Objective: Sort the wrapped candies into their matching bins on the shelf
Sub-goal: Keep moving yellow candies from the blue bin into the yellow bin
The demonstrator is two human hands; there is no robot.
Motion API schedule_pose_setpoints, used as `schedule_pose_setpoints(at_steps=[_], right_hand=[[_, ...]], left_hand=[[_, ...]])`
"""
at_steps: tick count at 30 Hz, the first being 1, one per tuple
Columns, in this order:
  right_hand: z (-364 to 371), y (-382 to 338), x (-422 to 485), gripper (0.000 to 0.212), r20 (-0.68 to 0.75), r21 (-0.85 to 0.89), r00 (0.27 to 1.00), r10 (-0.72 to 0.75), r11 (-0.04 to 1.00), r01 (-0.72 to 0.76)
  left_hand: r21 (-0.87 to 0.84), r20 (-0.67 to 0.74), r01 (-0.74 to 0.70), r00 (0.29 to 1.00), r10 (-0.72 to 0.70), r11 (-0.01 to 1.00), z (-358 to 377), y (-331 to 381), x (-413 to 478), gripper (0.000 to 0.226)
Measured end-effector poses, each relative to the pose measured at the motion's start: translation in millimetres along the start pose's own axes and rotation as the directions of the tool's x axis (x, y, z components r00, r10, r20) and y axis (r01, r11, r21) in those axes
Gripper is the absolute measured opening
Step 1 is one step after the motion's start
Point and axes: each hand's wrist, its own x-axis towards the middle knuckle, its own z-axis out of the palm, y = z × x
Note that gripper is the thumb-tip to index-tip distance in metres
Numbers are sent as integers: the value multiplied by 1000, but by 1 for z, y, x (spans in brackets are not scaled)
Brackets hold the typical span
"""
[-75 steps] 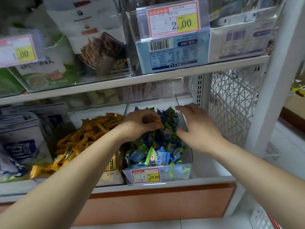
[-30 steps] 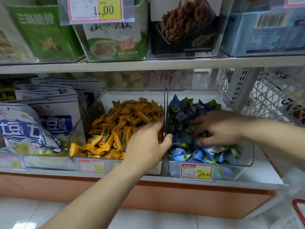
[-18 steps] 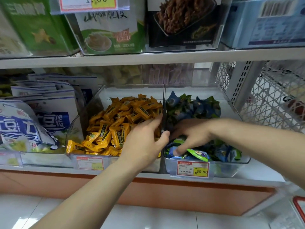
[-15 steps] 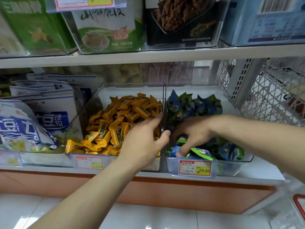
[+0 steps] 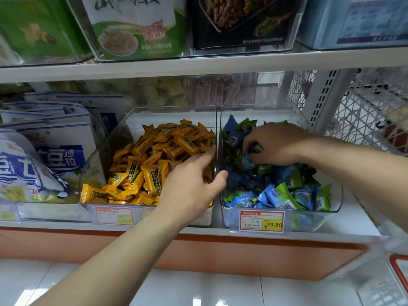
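blue candy (image 5: 246, 160) clamped in right fingers (image 5: 254, 140), left fingers (image 5: 198, 160) spread astride bin edge (image 5: 217, 129).

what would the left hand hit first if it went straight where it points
Likely the orange candies just ahead of the left hand, beside the bin wall; depth unclear.

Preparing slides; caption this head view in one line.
Left hand straddles the divider by the orange candies; right hand grips blue-green candies in the right bin.

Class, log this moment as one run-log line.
left hand: open at orange-candy bin | right hand: pinches blue candy
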Motion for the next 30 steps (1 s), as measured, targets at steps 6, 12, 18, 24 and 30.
schedule_pose_setpoints(at_steps=[6,12,18,24,30], right_hand=[[6,-28,14,26,47,-104,993,-110,988,115],[34,-38,11,47,319,-25,934,-162,983,179],[22,-30,13,50,275,-184,961,-27,980,80],[12,-15,9,18,285,-146,956,70,989,-29],[15,-26,26,31,495,-40,857,145,989,-144]], left_hand=[[9,15,6,1000,-6,1000,-1,-1,1,58],[3,41,1,999,-1,1000,-3,-1,1,55],[4,30,-8,1000,8,1000,-2,1,0,55],[1,43,4,999,-4,1000,-2,-1,1,58],[-2,52,5,999,-5,1000,-3,1,-1,54]])
